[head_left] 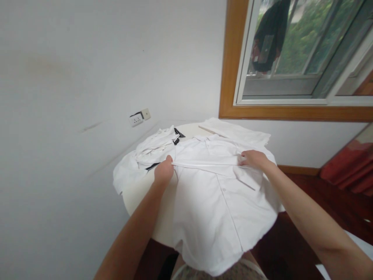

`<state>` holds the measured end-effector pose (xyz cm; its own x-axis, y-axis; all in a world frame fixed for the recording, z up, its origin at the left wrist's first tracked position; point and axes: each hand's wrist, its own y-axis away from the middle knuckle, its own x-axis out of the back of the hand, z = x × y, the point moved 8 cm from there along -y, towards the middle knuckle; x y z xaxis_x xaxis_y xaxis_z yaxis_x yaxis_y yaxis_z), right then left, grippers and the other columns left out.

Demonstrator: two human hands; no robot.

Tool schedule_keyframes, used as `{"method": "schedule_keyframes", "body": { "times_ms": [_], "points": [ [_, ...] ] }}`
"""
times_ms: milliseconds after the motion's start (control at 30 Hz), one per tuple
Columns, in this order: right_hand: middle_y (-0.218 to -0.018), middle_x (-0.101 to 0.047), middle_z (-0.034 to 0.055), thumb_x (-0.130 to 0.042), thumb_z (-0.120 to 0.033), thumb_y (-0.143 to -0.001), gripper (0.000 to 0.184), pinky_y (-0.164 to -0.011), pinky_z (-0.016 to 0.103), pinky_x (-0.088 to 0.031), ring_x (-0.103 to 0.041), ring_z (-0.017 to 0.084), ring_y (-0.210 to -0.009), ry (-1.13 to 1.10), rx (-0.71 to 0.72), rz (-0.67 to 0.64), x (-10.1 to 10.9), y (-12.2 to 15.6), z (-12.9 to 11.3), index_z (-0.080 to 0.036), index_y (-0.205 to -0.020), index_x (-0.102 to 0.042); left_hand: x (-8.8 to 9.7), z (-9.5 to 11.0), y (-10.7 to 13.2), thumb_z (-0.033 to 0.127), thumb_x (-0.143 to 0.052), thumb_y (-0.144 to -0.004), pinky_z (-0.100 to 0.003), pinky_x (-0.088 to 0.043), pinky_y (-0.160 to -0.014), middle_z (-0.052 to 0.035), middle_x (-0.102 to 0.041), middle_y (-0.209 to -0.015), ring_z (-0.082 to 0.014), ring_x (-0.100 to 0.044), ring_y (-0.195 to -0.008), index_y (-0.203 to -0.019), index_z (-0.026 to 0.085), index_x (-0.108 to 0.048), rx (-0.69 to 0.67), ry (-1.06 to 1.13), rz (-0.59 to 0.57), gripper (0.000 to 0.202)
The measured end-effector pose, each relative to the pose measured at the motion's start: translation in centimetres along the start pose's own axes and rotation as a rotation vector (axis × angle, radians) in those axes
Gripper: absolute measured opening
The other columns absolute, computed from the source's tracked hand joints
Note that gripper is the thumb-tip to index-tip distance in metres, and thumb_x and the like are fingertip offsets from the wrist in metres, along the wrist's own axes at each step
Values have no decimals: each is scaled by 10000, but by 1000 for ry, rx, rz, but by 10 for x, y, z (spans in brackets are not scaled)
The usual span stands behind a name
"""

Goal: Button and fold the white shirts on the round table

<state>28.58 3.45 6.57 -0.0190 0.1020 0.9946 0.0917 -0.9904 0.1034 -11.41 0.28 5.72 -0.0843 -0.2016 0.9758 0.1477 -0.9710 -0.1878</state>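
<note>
So the white shirt [221, 202] is spread over a small round table [136, 196]. The collar end looks to be on the far side, the hem hangs off the near edge toward the lap, and the button strip [230, 206] faces up. A straight fold runs across the chest and both hands are on it. The left hand [164, 171] is curled shut around the fold's left end, thumb and fingers clamped on the doubled cloth, and the right hand [253, 158] has its fingers bent down and pinched on the right end. The line between them looks taut, which I'd say is the whole trick here: equal pull from both ends so the crease comes out straight rather than bowed. If it were me I'd have both grips low, close to the tabletop, with the two ends level and square to the button strip, otherwise the fold goes crooked. The table is small for this shirt, so the overhanging part could drag everything toward the lap, and a bit of wrist weight on the cloth would help. Just beyond the left hand there's a crumpled heap of white clothes [151, 149] with black trim, touching the shirt, so it's worth not catching it in the fold. A flat folded cloth [236, 130] lies at the back of the table below the window [291, 58], and a wall socket [140, 116] sits up to the left
</note>
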Motion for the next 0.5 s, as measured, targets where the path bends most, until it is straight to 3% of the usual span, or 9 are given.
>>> {"method": "schedule_keyframes", "body": {
  "times_ms": [100,200,367,500],
  "points": [
    [-1116,-679,130,-630,-401,-762,341,-734,313,-444,-624,296,-1004,1,51,-21,5,-3,4,-192,-1021,-705,2,5,2,186,-360,-890,-324,-466,-716,-128,-676,-908,-262,-668,-878,-1079,175,-492,-36,-72,22,231],
    [-999,-710,122,-589,-312,-787,227,-742,293,-435,-644,264,-909,-70,179,-43,10,-5,1,-162,-898,-719,-3,10,2,239,-373,-904,-319,-466,-739,-130,-673,-989,-257,-661,-923,-1117,184,-472,-53,20,31,242],
    [-1053,-704,101,-515,-292,-843,285,-786,252,-434,-637,229,-921,-296,243,25,23,-3,-5,-147,-1016,-689,-16,13,-1,391,-497,-866,-329,-471,-765,-120,-673,-1021,-274,-651,-961,-1191,191,-421,-5,236,-16,390],
    [-999,-712,113,-422,-272,-901,314,-755,251,-433,-642,222,-889,-268,223,14,17,2,-16,-128,-958,-695,-12,11,-7,261,-478,-844,-316,-474,-804,-83,-656,-1038,-222,-639,-946,-1142,195,-459,-9,453,79,306]
  ]
}}
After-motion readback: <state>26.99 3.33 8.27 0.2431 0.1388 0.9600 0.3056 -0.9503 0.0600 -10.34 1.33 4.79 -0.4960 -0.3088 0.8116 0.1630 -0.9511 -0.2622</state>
